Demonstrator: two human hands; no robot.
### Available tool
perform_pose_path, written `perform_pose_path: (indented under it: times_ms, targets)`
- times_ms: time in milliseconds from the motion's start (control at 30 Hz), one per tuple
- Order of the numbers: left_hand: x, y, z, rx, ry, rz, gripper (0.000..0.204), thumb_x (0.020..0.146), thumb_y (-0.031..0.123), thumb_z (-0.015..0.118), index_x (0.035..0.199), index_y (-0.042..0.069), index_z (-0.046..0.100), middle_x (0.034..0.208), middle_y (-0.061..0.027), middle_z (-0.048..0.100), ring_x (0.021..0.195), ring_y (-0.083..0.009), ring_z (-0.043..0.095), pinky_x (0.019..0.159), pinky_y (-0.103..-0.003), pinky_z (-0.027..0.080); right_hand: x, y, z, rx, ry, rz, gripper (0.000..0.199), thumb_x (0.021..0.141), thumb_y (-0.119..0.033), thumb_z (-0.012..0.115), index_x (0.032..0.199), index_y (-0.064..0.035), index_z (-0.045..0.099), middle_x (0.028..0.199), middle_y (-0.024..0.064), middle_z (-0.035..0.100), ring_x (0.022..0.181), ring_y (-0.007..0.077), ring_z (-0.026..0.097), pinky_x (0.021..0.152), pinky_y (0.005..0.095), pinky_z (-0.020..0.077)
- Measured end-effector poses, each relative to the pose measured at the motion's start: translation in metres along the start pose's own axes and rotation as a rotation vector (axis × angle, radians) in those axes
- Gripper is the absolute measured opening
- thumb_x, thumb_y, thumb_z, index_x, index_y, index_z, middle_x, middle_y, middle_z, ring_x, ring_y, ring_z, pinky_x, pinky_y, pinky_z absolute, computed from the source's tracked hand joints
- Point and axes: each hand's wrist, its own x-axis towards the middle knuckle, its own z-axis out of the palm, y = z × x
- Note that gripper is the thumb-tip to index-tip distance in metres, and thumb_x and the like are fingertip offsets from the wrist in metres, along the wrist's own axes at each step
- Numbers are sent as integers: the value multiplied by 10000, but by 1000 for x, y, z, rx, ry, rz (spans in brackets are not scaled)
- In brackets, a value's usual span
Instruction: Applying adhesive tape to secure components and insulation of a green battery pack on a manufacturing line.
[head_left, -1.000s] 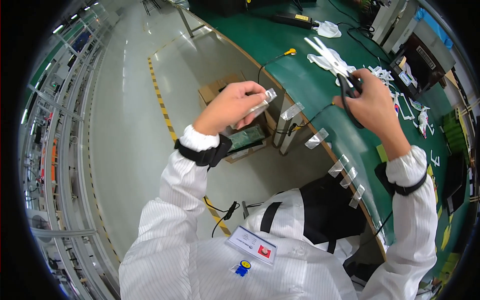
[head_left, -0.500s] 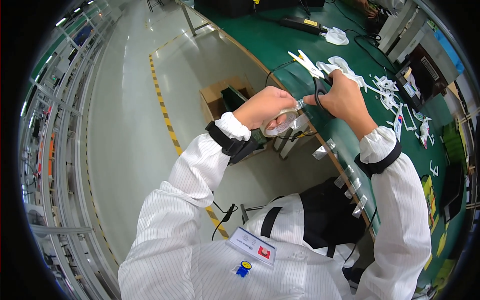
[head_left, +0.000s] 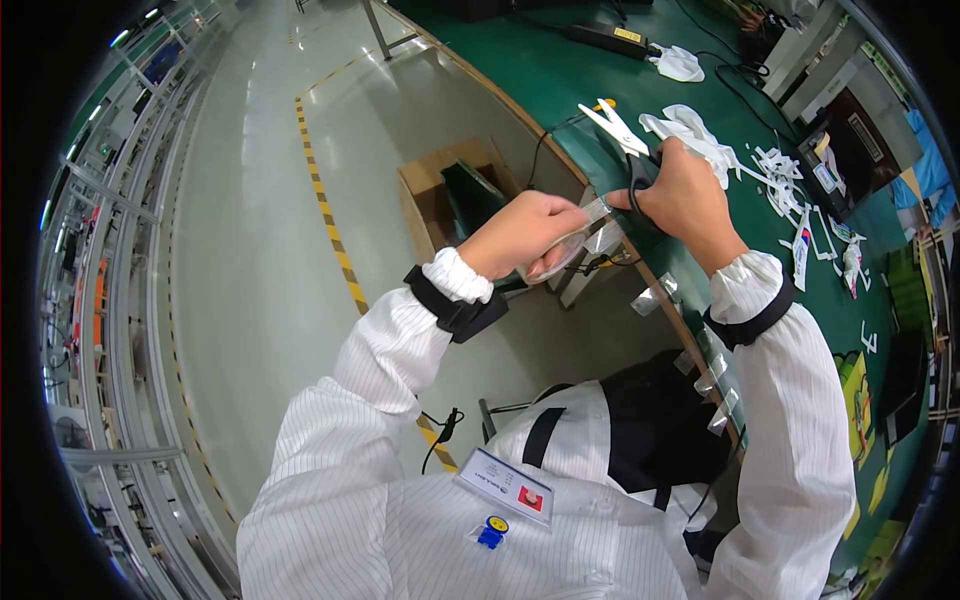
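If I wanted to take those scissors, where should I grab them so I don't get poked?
Probably by the black handle loops, from the near table-edge side. The scissors point their open blades away over the green table, and the right hand already grips those loops.

Both my forearms rise from the lower edge in white striped sleeves with dark wristbands, meeting in the upper middle of the frame. My left hand (head_left: 525, 232) is curled, fingers pinched together. My right hand (head_left: 682, 200) is clenched, knuckles up, touching the left fingertips
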Motion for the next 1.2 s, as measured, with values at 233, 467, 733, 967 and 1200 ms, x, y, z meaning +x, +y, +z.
perform_pose_path:
  times_ms: [233, 467, 733, 967, 1200]
  targets:
    - [-35, -19, -16, 77, 13, -58, 353, 1028, 321, 563, 1161, 21, 691, 510, 19, 498, 394, -54, 426, 405, -231, 347, -5, 5, -8, -76, 12, -12, 761, 684, -455, 895, 1144, 81, 614, 1005, 251, 709, 942, 363, 706, 804, 426, 541]
    - [-51, -21, -17, -40, 57, -54, 282, 1016, 276, 590, 1079, 20, 691, 559, 3, 552, 417, -65, 483, 414, -228, 379, -99, 14, -90, 1043, -520, 84, 257, 850, -220, 667, 940, 21, 649, 600, 8, 516, 472, 80, 482, 429, 244, 375]
    - [-49, -16, -18, -176, 38, -35, 301, 1005, 261, 606, 1089, -13, 700, 486, 14, 498, 351, -70, 424, 394, -231, 359, -134, -6, -48, 1015, -756, 516, 255, 842, -244, 737, 910, -24, 628, 691, -7, 538, 531, 72, 504, 437, 236, 365]
    - [-50, -18, -21, -171, 42, -45, 303, 999, 267, 612, 1090, -9, 700, 466, 23, 470, 345, -65, 414, 381, -232, 337, -111, -28, -29, 1042, -654, 526, 306, 853, -332, 726, 820, -78, 559, 683, -9, 516, 533, 80, 493, 423, 240, 348]
    - [-49, -19, -21, -179, 29, -43, 302, 998, 266, 616, 1085, -12, 700, 465, 21, 470, 342, -66, 420, 376, -234, 343, -99, -30, -20, 1040, -663, 577, 329, 833, -359, 737, 819, -93, 544, 683, -7, 509, 532, 89, 493, 430, 249, 340]
